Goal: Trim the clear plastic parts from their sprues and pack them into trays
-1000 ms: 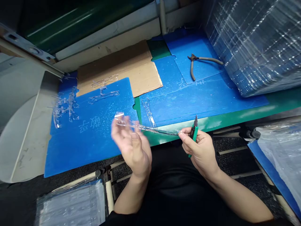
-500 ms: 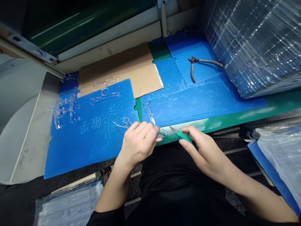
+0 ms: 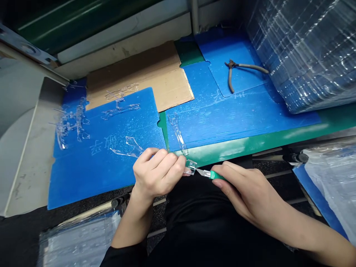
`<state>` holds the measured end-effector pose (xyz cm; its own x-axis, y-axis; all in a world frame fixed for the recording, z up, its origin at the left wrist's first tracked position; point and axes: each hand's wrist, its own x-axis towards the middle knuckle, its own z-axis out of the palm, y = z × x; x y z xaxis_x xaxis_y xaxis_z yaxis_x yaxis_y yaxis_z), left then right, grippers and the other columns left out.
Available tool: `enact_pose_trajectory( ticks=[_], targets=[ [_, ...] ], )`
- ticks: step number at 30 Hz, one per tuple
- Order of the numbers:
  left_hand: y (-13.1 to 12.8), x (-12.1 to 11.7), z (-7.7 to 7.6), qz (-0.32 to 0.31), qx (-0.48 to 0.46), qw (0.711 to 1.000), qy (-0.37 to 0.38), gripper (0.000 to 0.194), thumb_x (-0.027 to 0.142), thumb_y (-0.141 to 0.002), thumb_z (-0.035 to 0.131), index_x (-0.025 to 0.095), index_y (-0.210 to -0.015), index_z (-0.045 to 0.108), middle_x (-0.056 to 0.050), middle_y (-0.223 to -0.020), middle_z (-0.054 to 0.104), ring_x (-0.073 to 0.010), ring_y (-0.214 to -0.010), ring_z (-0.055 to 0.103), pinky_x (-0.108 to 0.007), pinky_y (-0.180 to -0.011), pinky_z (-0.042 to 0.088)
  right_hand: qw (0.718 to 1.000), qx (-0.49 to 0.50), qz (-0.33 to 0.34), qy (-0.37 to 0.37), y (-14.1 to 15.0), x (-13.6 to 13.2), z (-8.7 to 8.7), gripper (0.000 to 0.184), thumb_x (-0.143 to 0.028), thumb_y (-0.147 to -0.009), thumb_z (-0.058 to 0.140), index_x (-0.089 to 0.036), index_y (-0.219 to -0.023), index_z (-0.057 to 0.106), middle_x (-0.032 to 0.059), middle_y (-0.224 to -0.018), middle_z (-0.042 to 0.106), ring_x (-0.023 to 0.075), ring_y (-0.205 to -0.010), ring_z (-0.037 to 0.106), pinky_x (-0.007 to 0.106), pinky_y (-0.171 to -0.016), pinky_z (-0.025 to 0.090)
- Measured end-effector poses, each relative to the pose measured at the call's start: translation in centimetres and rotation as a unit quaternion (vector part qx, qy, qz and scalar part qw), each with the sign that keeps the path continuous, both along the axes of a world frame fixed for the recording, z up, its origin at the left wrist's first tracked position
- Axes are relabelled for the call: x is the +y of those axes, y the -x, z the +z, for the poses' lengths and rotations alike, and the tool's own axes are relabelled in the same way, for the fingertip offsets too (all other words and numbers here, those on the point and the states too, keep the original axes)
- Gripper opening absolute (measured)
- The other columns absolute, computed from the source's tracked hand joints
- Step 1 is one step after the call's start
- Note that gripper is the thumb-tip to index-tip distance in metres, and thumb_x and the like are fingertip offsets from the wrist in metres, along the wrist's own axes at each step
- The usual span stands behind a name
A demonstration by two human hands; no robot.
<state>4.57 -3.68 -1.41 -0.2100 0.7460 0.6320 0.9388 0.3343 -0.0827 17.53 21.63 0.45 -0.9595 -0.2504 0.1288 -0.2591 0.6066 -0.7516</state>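
Now: L hand [image 3: 158, 174], fingers curled tight, pinching clear plastic piece [image 3: 190, 167] at bottom centre. R hand [image 3: 244, 189] clenched on green-handled knife [image 3: 214, 175], blade right at piece. Loose pieces [image 3: 75, 122] lie upper left on blue board [image 3: 72, 185], pliers [image 3: 232, 72] untouched upper right.

We have a green-topped workbench [image 3: 250, 146] under blue corrugated plastic sheets [image 3: 91, 181], with a cardboard sheet [image 3: 139, 74] at twelve o'clock. Pliers [image 3: 230, 79] lie on the blue at one o'clock, clear plastic pieces [image 3: 79, 118] at ten, and a wrapped stack of clear plastic [image 3: 303, 55] sits at two.
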Motion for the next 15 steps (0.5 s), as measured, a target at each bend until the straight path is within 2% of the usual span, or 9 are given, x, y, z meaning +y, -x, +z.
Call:
enact_pose_trajectory(
  ticks=[8,15],
  targets=[
    [-0.3,0.0,0.1,-0.022,-0.073,0.997,-0.024,0.021,0.037,-0.107,0.064,0.018,-0.098,0.070,0.000,-0.065,0.056,-0.0153,-0.059,0.047,-0.033,-0.062,0.031,0.999,0.034,0.007,-0.010,-0.1,0.1,0.1,0.014,-0.026,-0.118,0.051,-0.021,-0.112,0.062,-0.0001,-0.088,0.062,0.0141,-0.071,0.059,0.031,-0.063,0.039],
    [-1.1,0.4,0.2,-0.042,-0.149,0.986,-0.060,0.027,0.035,-0.111,0.056,0.016,-0.096,0.066,-0.001,-0.064,0.052,-0.0144,-0.057,0.042,-0.033,-0.059,0.027,0.996,0.079,0.002,-0.046,-0.1,0.1,0.2,0.014,-0.026,-0.118,0.048,-0.021,-0.112,0.061,-0.0009,-0.085,0.060,0.0140,-0.067,0.057,0.032,-0.059,0.037]
  ],
)
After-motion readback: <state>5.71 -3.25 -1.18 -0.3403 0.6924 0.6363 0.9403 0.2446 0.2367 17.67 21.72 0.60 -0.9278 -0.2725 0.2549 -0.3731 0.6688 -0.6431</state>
